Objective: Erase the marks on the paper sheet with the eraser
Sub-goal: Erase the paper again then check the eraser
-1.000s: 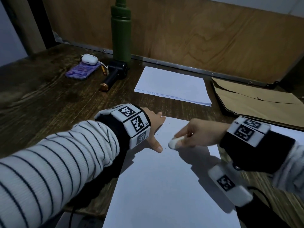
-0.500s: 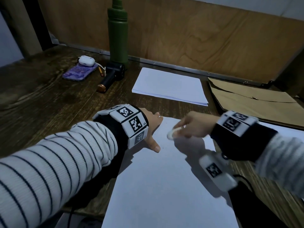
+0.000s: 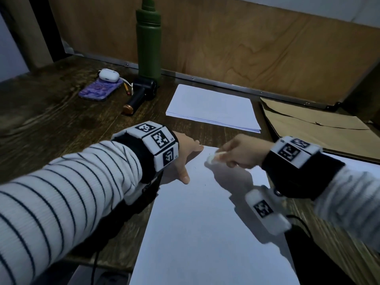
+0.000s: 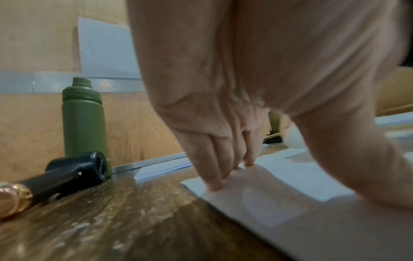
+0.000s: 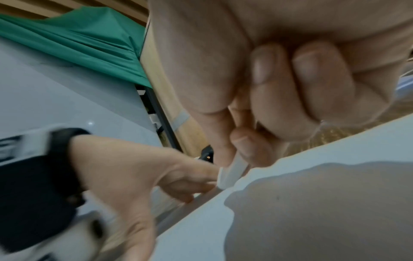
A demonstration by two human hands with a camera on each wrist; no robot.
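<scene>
A white paper sheet (image 3: 205, 223) lies on the dark wooden table, running toward me. My left hand (image 3: 186, 154) presses flat on its far left corner with straight fingers (image 4: 214, 176) and the thumb spread out. My right hand (image 3: 236, 153) pinches a small white eraser (image 3: 211, 158) between thumb and fingers, its tip down on the sheet near the far edge. The right wrist view shows the eraser (image 5: 230, 174) touching the paper (image 5: 290, 211) beside the left hand (image 5: 138, 176). Tiny dark specks (image 3: 195, 167) show on the sheet near the left thumb.
A stack of white paper (image 3: 211, 109) lies behind the sheet. A brown envelope folder (image 3: 320, 126) sits at the right. A green bottle (image 3: 148, 40), a black handheld device (image 3: 139, 95), a purple phone (image 3: 100, 90) and a white earbud case (image 3: 109, 75) stand at the back left.
My right hand with the eraser has moved away from me along the sheet, toward its far edge. The left hand has stayed pressed on the corner.
</scene>
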